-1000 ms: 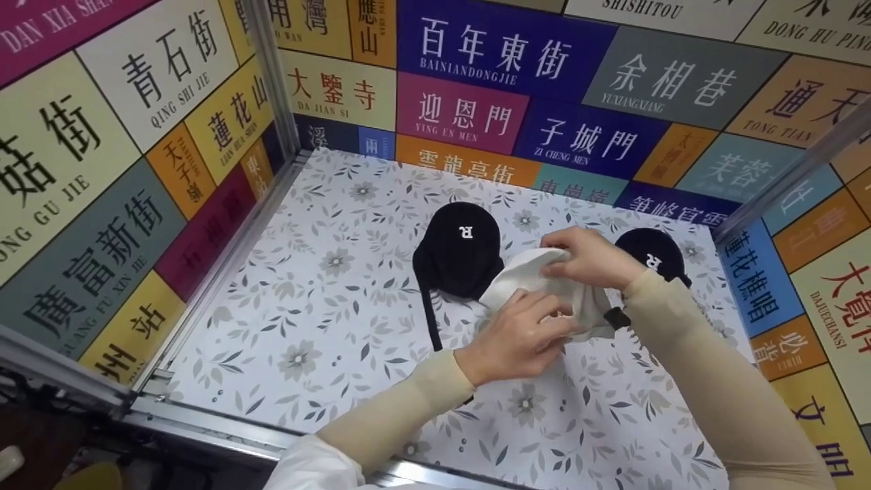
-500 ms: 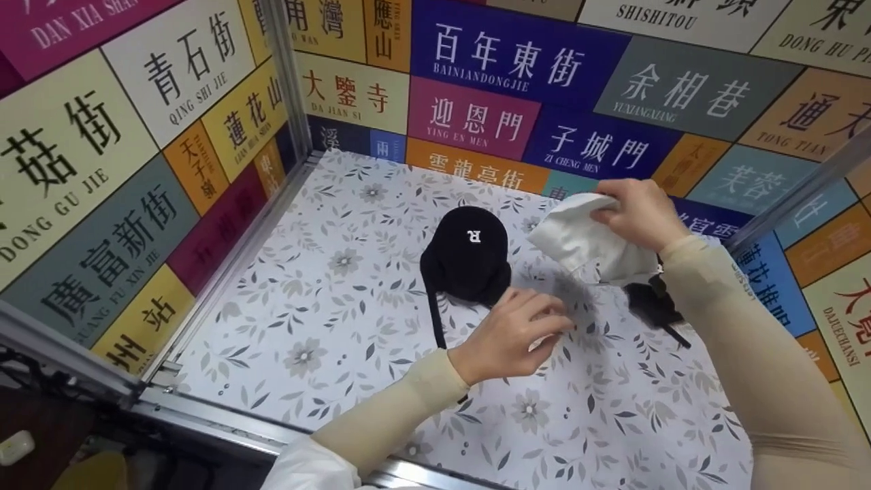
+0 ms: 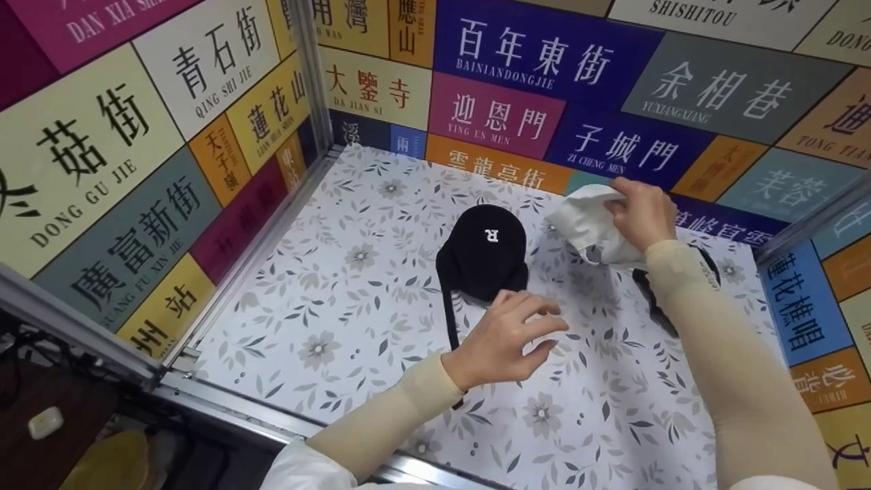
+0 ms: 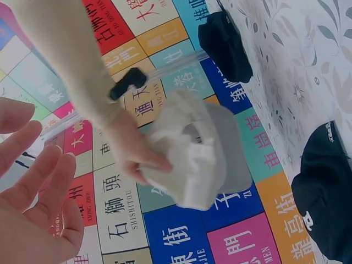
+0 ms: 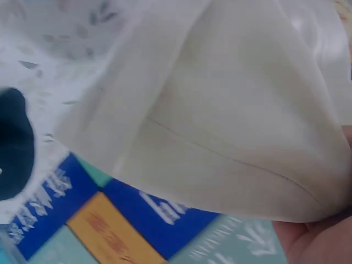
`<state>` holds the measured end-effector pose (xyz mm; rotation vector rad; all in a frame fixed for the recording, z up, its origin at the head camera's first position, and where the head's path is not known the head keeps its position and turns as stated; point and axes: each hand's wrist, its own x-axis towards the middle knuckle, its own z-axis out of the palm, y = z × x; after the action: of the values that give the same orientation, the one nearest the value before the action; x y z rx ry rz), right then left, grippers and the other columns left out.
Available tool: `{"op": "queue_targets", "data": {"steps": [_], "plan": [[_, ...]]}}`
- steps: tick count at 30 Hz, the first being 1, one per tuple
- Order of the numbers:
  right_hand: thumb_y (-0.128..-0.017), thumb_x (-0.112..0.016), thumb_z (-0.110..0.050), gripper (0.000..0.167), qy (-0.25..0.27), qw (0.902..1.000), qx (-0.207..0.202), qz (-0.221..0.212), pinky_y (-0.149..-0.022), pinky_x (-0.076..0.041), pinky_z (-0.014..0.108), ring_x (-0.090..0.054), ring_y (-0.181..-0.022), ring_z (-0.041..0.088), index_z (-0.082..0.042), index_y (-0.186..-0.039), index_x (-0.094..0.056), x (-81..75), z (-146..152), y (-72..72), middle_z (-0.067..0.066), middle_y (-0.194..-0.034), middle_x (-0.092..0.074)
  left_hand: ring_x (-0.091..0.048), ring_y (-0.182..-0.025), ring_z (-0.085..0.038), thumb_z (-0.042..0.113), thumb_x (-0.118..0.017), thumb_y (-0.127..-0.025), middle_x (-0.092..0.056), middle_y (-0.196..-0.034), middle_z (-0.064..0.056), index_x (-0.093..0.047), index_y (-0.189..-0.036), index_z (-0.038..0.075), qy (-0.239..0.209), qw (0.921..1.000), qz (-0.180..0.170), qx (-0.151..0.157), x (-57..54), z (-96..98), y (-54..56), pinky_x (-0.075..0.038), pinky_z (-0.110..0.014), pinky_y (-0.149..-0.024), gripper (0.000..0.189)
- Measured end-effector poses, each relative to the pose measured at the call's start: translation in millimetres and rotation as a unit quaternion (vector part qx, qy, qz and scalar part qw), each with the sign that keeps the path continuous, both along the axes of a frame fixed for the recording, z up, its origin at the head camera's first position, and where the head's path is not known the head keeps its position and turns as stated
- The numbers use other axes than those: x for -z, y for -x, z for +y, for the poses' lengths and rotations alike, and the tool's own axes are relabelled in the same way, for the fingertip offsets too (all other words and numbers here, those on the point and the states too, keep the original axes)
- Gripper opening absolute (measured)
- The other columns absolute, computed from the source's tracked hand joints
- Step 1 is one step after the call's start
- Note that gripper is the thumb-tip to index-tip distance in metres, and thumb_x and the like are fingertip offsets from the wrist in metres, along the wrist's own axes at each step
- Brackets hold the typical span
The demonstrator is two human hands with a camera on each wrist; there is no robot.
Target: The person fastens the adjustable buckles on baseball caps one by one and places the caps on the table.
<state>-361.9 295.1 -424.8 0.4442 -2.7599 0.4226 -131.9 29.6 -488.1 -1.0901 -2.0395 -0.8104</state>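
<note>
A white cap (image 3: 586, 221) is lifted above the cloth near the back wall. My right hand (image 3: 643, 214) pinches it by the edge, and in the right wrist view its pale seamed fabric (image 5: 231, 121) fills most of the picture. My left hand (image 3: 507, 337) hovers over the cloth, fingers loosely bent and apart, holding nothing. Just beyond it lies a black cap (image 3: 486, 258) marked with a white letter R, its dark strap trailing toward me. Another black cap (image 3: 659, 306) is partly hidden behind my right forearm; the left wrist view shows it too.
The table bears a white cloth (image 3: 320, 350) with a leaf and flower print. Panels of colourful street-name signs (image 3: 497, 122) wall it in at the left, back and right. A metal rail (image 3: 231, 412) runs along the front edge.
My left hand has let go of the white cap. The right hand has carried it up and toward the back right, away from the left hand. The view has shifted slightly.
</note>
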Motion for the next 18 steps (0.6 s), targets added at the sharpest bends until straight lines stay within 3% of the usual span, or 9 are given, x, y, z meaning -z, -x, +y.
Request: {"op": "queue_targets", "data": {"steps": [5, 8, 18], "plan": [[-0.092, -0.072, -0.011, 0.012, -0.017, 0.9994, -0.010, 0.028, -0.065, -0.043, 0.058, -0.064, -0.083, 0.043, -0.015, -0.099, -0.062, 45.9, 0, 16.7, 0.013, -0.097, -0.070, -0.056, -0.106, -0.013, 0.019, -0.066, -0.091, -0.062, -0.119, 0.001, -0.071, -0.110, 0.019, -0.011, 0.9999, -0.003, -0.006, 2.0, -5.1, -1.4, -0.038, -0.032, -0.090, 0.020], [-0.092, -0.072, -0.009, 0.012, -0.031, 0.9992, -0.011, 0.023, -0.064, -0.044, 0.058, -0.064, -0.081, 0.042, -0.014, -0.098, -0.063, 74.5, 1, 18.6, 0.013, -0.094, -0.068, -0.056, -0.107, -0.012, 0.019, -0.065, -0.092, -0.061, -0.120, 0.001, -0.071, -0.111, 0.020, -0.016, 0.9998, -0.005, -0.008, 3.6, -8.2, -3.0, -0.038, -0.032, -0.091, 0.020], [-0.094, -0.070, -0.011, 0.010, -0.022, 0.9970, 0.001, -0.074, -0.070, -0.046, 0.057, -0.064, -0.084, 0.038, -0.016, -0.103, -0.067, 153.6, -1, 4.3, 0.011, -0.096, -0.069, -0.056, -0.109, -0.013, 0.018, -0.063, -0.093, -0.062, -0.119, 0.002, -0.071, -0.110, 0.020, -0.039, 0.9990, -0.016, -0.016, 2.7, -21.0, -3.1, -0.037, -0.032, -0.092, 0.019]]}}
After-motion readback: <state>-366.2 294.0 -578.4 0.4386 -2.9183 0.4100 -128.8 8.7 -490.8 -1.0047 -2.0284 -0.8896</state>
